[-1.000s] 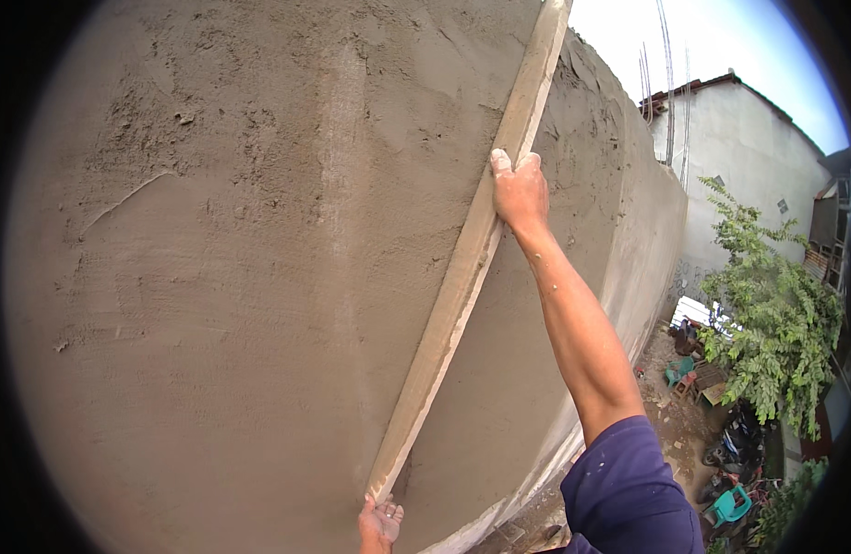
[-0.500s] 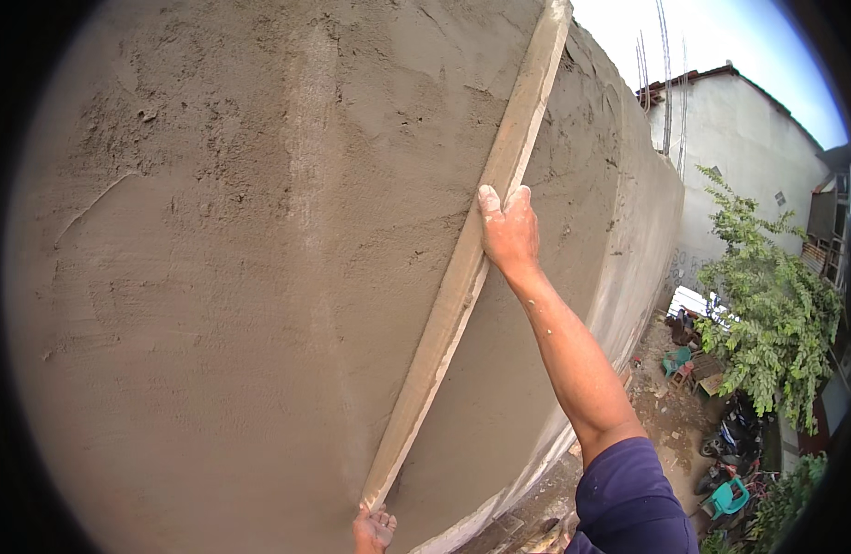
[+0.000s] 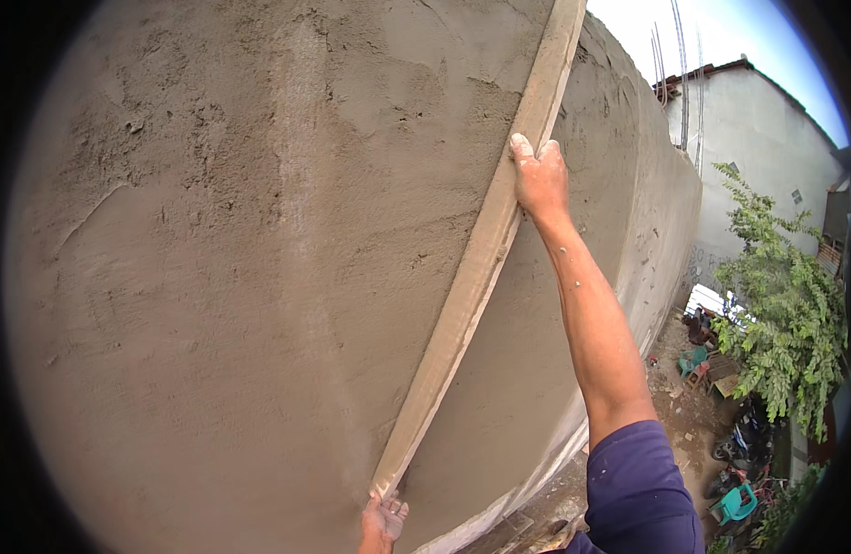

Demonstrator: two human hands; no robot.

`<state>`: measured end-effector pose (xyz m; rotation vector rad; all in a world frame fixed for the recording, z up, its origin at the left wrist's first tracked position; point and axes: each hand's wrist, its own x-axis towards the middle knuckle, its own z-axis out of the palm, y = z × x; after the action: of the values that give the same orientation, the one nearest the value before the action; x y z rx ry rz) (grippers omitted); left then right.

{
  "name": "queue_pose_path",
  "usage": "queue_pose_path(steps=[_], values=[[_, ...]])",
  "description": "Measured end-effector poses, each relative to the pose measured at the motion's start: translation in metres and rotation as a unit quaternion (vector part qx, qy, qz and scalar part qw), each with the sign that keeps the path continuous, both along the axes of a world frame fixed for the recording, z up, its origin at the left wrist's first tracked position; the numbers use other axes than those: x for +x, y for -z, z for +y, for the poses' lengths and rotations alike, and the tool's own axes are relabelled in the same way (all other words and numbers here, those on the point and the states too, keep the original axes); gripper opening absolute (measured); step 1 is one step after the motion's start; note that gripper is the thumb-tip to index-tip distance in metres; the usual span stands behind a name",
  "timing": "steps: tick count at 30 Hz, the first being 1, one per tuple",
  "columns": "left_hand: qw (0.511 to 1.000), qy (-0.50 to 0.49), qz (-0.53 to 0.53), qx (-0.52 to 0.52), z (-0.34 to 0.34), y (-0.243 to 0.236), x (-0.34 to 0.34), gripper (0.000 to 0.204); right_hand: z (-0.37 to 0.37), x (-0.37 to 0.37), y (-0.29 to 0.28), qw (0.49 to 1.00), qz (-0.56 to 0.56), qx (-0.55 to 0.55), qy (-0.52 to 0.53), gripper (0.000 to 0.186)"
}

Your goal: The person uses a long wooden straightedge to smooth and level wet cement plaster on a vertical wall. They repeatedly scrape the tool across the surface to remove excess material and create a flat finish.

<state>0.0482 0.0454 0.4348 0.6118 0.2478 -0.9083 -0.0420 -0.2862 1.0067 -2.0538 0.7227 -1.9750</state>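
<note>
A long straightedge board (image 3: 481, 254), smeared with mortar, leans at a slant across the wet plastered wall (image 3: 232, 351). Its top runs out of the picture and its lower end is low in the middle. Up on the board, my right hand (image 3: 542, 177) grips the right edge, thumb on the front face and arm stretched upward. My left hand (image 3: 384, 519) holds the lower end, its fingers curled around it. The plaster is rough and pitted at the upper left, with a paler vertical strip (image 3: 301, 166) left of the board, and smoother to the board's right.
Far below on the right lies a dirt yard (image 3: 670, 415) with a teal plastic chair (image 3: 735, 503), parked motorbikes (image 3: 744, 439) and a leafy tree (image 3: 781, 323). Steel rods (image 3: 701, 102) rise above the wall's end, before a pale house (image 3: 758, 138).
Both hands have moved up and to the right with the board, the right hand farther. The view has shifted slightly; the board stays slanted against the wall.
</note>
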Motion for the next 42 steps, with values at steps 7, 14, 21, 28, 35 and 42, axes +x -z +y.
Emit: queue_pose_path(steps=[7, 14, 21, 28, 35, 42], values=[[0.994, 0.003, -0.081, -0.075, -0.006, -0.026, 0.004, 0.042, 0.024, -0.008, -0.043, 0.998, -0.004, 0.038, 0.055, 0.064], [0.989, 0.011, -0.093, -0.111, -0.018, -0.036, 0.001, 0.035, -0.034, -0.018, -0.080, 0.997, -0.017, 0.078, -0.003, 0.064], [0.998, -0.033, -0.037, 0.026, 0.002, -0.046, -0.004, 0.040, -0.007, -0.007, -0.016, 0.993, 0.052, 0.085, 0.057, 0.064], [0.994, 0.000, -0.110, -0.027, -0.022, -0.042, 0.000, 0.040, -0.028, -0.017, -0.073, 0.996, -0.044, 0.078, 0.029, 0.065], [0.997, -0.029, -0.001, 0.071, 0.007, -0.046, -0.004, 0.039, -0.009, -0.011, -0.015, 0.995, 0.017, 0.076, 0.066, 0.064], [0.996, -0.017, -0.080, -0.019, -0.025, -0.052, 0.001, 0.037, -0.028, -0.020, -0.069, 0.987, -0.031, 0.113, 0.107, 0.064]])
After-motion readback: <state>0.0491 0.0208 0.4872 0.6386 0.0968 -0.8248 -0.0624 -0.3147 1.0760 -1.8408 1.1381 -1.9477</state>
